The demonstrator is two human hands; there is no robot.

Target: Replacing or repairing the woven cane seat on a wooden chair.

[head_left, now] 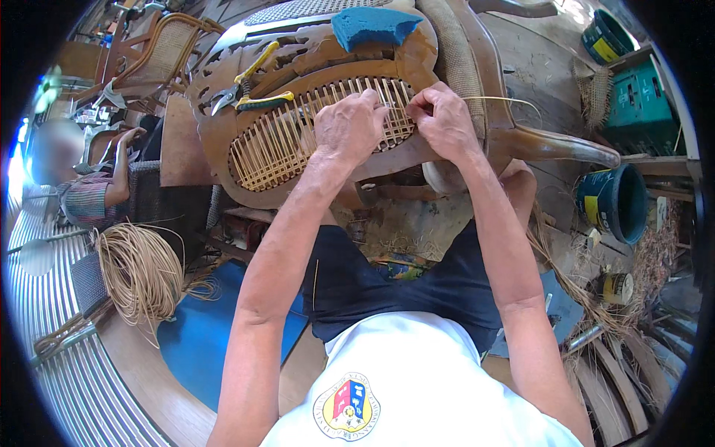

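Note:
An oval panel of woven cane strips [269, 149] fills the opening of a carved wooden chair part [216, 138] in front of me. Its crosswise weave is dense at the lower left end and partly hidden by my hands at the right. My left hand [348, 125] rests over the panel's middle with curled fingers; what they grip is hidden. At the panel's right end, my right hand [445, 123] pinches a thin cane strand [514, 100], whose loose end curves out to the right. Side cutters [246, 74] with yellow handles lie left of the panel, across another yellow-and-green-handled tool [265, 101].
A blue sponge [372, 28] sits on the wood above the panel. A curved chair leg [566, 143] juts right. Coiled cane [140, 272] hangs at left, near another seated person [93, 194]. Dark buckets [624, 203] and a green crate [642, 104] stand at right.

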